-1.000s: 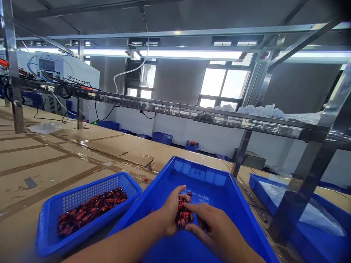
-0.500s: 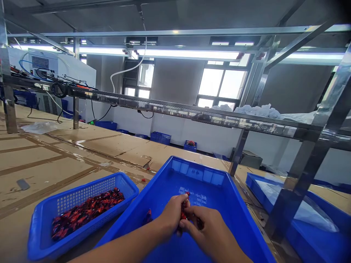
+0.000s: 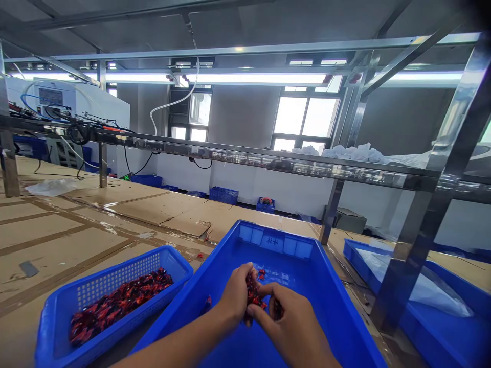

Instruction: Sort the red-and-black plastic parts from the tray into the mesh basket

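Head view: we cup a clump of dark red pieces in our half-closed left hand, our right hand pinching it from the right, low over a blue plastic tray.

I cup a clump of small, glossy red-and-black pieces between my left hand and right hand; a loose piece lies just beyond.

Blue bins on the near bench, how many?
3: a perforated basket at left, a solid tray at centre, and a plastic-lined tray at right. Farther bins not counted.
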`<state>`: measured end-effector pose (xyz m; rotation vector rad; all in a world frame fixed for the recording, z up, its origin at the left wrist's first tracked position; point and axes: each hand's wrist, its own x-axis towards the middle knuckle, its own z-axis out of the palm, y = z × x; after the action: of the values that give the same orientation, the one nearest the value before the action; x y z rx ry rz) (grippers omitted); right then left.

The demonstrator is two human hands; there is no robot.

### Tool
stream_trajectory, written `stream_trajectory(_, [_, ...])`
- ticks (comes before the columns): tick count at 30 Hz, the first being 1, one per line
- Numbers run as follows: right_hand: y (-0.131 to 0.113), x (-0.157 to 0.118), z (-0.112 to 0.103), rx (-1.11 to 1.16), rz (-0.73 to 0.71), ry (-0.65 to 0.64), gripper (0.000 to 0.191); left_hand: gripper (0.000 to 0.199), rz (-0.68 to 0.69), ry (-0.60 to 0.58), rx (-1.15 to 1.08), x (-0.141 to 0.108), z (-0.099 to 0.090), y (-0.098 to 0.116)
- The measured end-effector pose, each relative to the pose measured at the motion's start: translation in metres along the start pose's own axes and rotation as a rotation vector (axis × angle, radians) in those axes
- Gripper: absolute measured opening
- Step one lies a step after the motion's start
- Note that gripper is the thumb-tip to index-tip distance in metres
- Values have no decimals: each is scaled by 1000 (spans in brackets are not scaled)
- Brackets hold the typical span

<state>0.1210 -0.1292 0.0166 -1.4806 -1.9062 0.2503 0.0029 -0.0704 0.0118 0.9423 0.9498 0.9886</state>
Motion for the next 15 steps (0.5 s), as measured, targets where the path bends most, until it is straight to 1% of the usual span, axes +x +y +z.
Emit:
stream_trajectory(3, [0, -1, 2, 34, -20, -25, 17, 30, 82, -48, -12, -1, -1, -4])
stream_trajectory(6, [1, -2, 6, 38, -74, -55, 13, 37, 54, -87, -48, 1, -3, -9])
stream_trajectory(9, [1, -1, 7, 23, -102, -67, 10, 42, 29, -68, -56, 6, -3, -13])
stream_trajectory(12, [1, 0, 5, 29, -72, -43, 12, 45, 9, -36, -5, 9, -2, -15])
stream_trajectory(15, [1, 0, 3, 25, -50, -33, 10, 46, 35, -24, 50, 12, -2, -17])
